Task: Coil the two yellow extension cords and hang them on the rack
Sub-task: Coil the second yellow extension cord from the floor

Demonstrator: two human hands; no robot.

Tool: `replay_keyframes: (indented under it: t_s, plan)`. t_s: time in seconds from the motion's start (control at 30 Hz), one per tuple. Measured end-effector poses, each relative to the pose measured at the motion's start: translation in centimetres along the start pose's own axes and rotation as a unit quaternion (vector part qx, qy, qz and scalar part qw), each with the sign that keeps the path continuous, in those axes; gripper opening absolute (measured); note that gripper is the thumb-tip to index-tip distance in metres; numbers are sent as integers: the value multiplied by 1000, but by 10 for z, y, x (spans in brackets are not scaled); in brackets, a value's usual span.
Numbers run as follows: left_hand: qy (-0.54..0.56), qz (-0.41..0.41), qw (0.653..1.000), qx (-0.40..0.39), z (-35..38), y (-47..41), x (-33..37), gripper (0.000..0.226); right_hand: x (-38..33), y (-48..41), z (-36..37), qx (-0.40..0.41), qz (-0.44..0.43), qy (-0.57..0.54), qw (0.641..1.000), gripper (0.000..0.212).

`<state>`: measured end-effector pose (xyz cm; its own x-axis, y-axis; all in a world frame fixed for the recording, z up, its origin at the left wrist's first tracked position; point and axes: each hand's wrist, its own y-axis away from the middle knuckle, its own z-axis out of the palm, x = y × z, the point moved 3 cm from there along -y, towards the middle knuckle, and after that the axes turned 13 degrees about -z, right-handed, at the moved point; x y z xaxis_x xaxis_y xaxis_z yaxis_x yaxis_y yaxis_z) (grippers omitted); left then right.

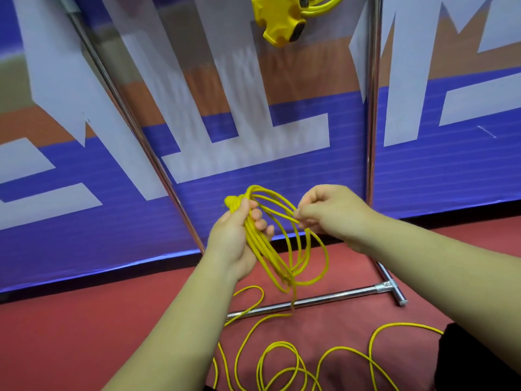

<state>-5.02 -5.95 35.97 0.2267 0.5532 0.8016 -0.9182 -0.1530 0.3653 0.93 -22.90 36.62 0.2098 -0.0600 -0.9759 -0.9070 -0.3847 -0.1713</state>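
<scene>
Gripping the coil (pixel 270 258) in the left hand (pixel 236 235) and pinching the free strand (pixel 282 214) in the right hand (pixel 324 213), lay even, untwisted loops, drawing slack (pixel 279 343) from below.

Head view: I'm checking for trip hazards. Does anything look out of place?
Yes. Below the coil in the left hand, the yellow cord sprawls in loose loops across the red floor, one strand crossing the rack's base bar.

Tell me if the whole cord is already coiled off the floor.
No, loose cord loops lie on the red floor below the held coil.
</scene>
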Motion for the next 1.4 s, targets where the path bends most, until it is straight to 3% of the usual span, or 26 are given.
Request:
replay_keyframes:
  t_s: [0.13,0.33,0.57,0.87,1.1,1.23,1.4]
  plan:
    - [116,42,992,-9,-9,0,24,26,13,12,29,-88,-6,-11,996,17]
    - [183,68,981,-21,-20,8,45,26,45,17,46,-114,31,60,991,27]
    - [284,84,952,-73,-26,19,61,28,99,23,75,-188,42,61,979,57]
    - [380,115,916,-63,-53,23,85,33,65,34,94,-238,42,9,970,27]
    - [445,141,883,53,-117,10,104,35,47,31,82,-234,80,-81,965,5]
    - [413,124,895,118,-138,1,97,37,42,29,65,-220,101,-102,965,4]
    - [116,101,975,162,-114,1,73,36,31,14,38,-115,79,-70,988,7]
